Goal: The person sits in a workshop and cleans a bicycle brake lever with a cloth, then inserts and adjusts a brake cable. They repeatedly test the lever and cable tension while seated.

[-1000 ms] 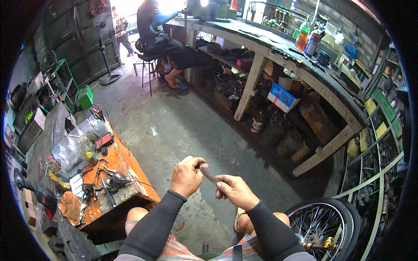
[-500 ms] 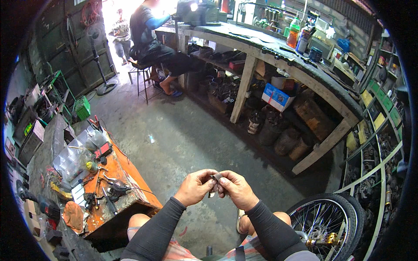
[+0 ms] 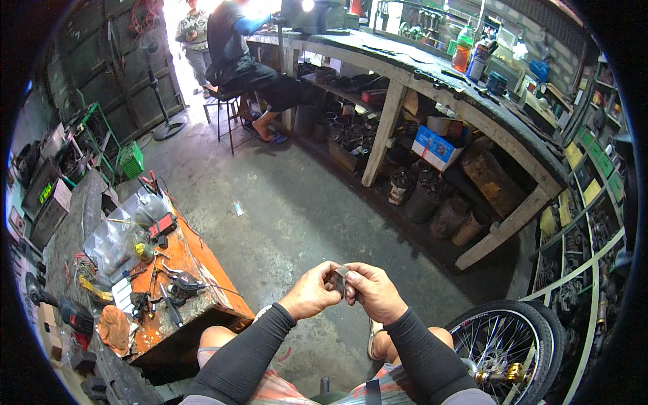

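Note:
Out in front of my knees, my left hand and my right hand meet at the fingertips. Pinched between them is a small, thin grey-brown strip, which looks folded. Its lower part is mostly covered by my fingers, and its material is hard to make out. Both hands are closed on the strip, thumbs on the near side. Dark sleeves cover my forearms.
To my left stands an orange-topped bench with a brake lever, cables and a clear parts organizer. Bicycle wheels lean at my right. Beyond, a person sits at a long workbench; another person stands in the doorway.
The strip has turned a little between my fingers, and my hands have shifted slightly right. The whole view has moved a little. The person in the doorway has changed posture.

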The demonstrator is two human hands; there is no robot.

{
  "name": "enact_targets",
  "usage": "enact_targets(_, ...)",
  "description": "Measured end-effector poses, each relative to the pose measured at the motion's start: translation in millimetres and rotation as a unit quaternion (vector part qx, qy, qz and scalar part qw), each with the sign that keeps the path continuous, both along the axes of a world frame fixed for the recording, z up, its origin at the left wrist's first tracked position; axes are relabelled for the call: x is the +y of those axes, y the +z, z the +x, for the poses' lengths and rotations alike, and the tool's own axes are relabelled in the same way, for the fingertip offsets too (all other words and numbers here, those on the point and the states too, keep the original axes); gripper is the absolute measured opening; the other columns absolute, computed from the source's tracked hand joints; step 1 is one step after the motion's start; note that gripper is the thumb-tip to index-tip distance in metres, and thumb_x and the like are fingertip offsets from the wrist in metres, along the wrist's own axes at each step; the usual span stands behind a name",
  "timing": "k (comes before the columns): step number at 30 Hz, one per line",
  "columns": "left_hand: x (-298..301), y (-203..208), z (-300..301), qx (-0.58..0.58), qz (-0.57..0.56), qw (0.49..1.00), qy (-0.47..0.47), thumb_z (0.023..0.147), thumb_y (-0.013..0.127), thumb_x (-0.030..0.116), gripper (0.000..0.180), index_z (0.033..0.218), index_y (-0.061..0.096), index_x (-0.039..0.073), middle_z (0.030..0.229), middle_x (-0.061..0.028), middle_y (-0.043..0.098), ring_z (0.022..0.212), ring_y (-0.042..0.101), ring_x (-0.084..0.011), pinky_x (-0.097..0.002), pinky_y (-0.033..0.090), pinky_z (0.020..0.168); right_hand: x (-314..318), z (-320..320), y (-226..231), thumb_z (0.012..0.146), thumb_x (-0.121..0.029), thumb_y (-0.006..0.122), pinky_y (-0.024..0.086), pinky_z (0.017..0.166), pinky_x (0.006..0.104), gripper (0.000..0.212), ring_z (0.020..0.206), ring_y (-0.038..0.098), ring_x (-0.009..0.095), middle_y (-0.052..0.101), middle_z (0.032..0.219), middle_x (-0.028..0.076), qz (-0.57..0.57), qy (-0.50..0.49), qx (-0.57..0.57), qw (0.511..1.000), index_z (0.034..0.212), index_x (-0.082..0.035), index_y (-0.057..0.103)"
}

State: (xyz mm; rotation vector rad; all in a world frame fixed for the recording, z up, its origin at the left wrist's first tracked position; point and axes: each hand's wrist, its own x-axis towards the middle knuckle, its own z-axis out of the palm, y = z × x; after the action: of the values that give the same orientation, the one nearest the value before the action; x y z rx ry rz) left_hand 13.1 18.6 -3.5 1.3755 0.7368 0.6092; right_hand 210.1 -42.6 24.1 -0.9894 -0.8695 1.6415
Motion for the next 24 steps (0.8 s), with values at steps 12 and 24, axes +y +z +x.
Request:
enact_targets(12,-11,7,2,0.081,0.128,0.976,0.156,0.112,0.058,0.026,0.028,0.115,0.072,0.002,0.093,-0.0176,0.075,0.086,0.07,-0.0183,-0.0406,0.054,0.078,-9,-2,9,0.111,-0.018,0.062,0.055,0.066,0.0299,0.022,0.074,0.068,0.013,0.071,0.089,0.005,-0.007,0.007,-0.074,0.997,0.118,0.002,0.068)
enact_targets(24,-23,-7,7,0.145,0.39,0.901,0.124,0.094,0.064,0.0,0.045,0.139,0.062,0.002,0.126,-0.0178,0.071,0.119,0.07,-0.0392,-0.0463,0.058,0.101,1,-13,-19,0.109,-0.02,0.069,0.051,0.064,0.0301,0.028,0.071,0.06,0.009,0.07,0.079,0.002,0.072,-0.048,-0.35,0.933,0.093,0.002,0.073)
